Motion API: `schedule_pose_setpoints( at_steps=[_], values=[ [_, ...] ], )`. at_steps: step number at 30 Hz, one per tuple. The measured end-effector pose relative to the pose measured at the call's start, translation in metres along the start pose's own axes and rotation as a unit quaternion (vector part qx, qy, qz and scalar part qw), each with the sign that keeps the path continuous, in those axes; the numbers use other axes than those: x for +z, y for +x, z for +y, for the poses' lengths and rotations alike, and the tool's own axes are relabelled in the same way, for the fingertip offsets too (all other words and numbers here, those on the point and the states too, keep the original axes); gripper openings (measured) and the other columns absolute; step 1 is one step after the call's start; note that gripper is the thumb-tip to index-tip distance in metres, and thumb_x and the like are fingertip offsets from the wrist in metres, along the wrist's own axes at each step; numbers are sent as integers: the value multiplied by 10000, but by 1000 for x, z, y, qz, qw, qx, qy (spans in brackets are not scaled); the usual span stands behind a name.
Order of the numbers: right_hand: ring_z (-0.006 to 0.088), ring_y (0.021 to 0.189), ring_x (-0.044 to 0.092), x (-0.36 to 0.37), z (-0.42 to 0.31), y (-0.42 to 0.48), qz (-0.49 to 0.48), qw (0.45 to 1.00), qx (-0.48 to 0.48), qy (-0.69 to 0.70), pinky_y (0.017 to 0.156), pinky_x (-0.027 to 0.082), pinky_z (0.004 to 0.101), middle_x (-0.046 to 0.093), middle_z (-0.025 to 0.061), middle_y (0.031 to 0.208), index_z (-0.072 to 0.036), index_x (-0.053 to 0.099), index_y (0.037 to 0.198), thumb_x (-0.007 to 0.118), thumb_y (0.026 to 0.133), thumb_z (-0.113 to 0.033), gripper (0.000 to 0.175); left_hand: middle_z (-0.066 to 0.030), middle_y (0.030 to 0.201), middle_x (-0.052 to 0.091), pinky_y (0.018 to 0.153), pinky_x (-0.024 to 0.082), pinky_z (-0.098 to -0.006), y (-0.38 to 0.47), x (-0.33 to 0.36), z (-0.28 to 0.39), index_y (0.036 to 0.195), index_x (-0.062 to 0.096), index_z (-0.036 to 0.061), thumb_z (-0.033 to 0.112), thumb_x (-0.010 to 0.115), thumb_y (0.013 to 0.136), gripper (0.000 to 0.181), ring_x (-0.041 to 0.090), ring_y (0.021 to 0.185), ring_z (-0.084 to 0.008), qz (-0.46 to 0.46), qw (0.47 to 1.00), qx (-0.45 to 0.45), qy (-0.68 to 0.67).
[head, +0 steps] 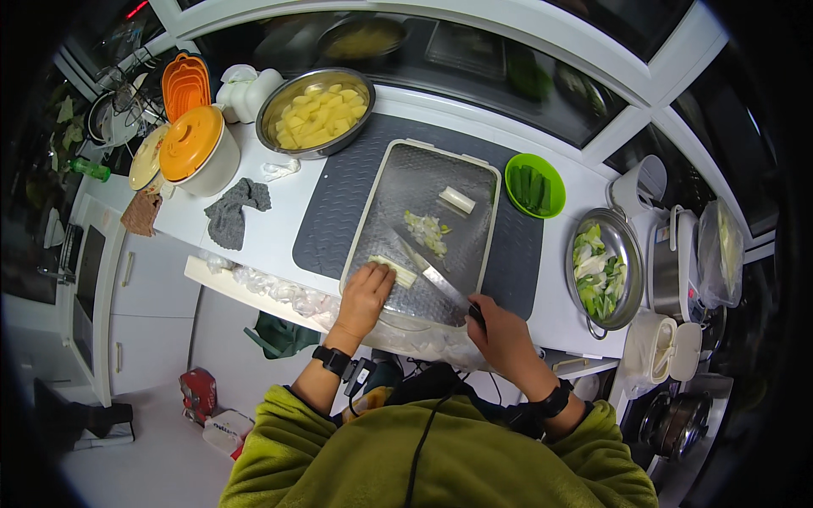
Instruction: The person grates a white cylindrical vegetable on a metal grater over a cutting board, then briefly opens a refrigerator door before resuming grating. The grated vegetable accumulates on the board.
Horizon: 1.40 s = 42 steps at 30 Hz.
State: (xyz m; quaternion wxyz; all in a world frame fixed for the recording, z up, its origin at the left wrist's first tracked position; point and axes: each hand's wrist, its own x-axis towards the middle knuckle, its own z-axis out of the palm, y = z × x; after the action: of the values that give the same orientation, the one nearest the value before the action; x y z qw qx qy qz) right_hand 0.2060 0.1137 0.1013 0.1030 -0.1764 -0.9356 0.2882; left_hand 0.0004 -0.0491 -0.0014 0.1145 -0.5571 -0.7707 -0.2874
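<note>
My left hand [367,291] rests with bent fingers on a piece of pale scallion or leek stalk [395,271], cut lengthwise into strips, at the near left of a rimmed cutting board [469,254]. In my right hand [498,330] is the black handle of a kitchen knife [447,286]; its blade points up and left over the board, just right of the strips. Beyond the blade lies a small pile of chopped white and light green bits [427,233]. Farther back on the board sits an uncut white stalk section [457,199].
A steel bowl of potato chunks [321,117] stands back left, near an orange-lidded pot [192,141] and a grey cloth [234,213]. Right of the board are a green bowl of cucumber-like pieces [535,185] and a steel pan of cut greens [599,270]. An open drawer [254,297] holds plastic bags.
</note>
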Motion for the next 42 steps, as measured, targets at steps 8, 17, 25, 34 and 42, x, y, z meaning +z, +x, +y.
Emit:
schedule_pose_setpoints(
  at_steps=[8, 17, 25, 34, 42],
  values=[
    [333, 575, 615, 11, 8, -2, -33, 995, -42, -79, 476, 494, 419, 619, 119, 721, -81, 539, 1071, 638, 919, -247, 246, -123, 1055, 634, 876, 515, -390, -1, 3, 0, 1032, 665, -8, 37, 617, 736, 303, 599, 1034, -318, 27, 999, -3, -26],
    [326, 529, 596, 18, 24, 2, -59, 986, -71, -137, 447, 485, 421, 569, 104, 650, -93, 522, 1014, 640, 901, -244, 222, -125, 1052, 643, 900, 511, -390, -5, 5, -1, 1033, 672, -15, 17, 628, 731, 307, 599, 1049, -323, 24, 999, -18, -38],
    [382, 574, 619, 21, 21, 13, -156, 977, -15, -145, 498, 498, 480, 621, 154, 668, -70, 492, 993, 589, 932, -238, 204, -150, 1025, 638, 892, 515, -397, -5, 6, -1, 998, 673, -24, -4, 608, 717, 289, 601, 1027, -352, 45, 995, -44, -82],
    [365, 566, 638, 58, 18, 45, -103, 985, -89, -108, 500, 513, 463, 615, 151, 616, -66, 492, 990, 557, 930, -213, 171, -135, 1063, 636, 913, 506, -383, -7, 6, -1, 1043, 669, -26, 16, 591, 755, 302, 590, 1062, -324, 12, 995, -54, -85],
    [389, 561, 632, 40, 22, 25, -184, 969, 37, -160, 519, 510, 499, 605, 157, 586, -72, 474, 1016, 552, 927, -206, 179, -131, 1102, 631, 933, 499, -381, -6, 6, -4, 1073, 660, -25, 23, 574, 763, 326, 576, 1092, -324, 0, 996, -39, -82]
  ],
)
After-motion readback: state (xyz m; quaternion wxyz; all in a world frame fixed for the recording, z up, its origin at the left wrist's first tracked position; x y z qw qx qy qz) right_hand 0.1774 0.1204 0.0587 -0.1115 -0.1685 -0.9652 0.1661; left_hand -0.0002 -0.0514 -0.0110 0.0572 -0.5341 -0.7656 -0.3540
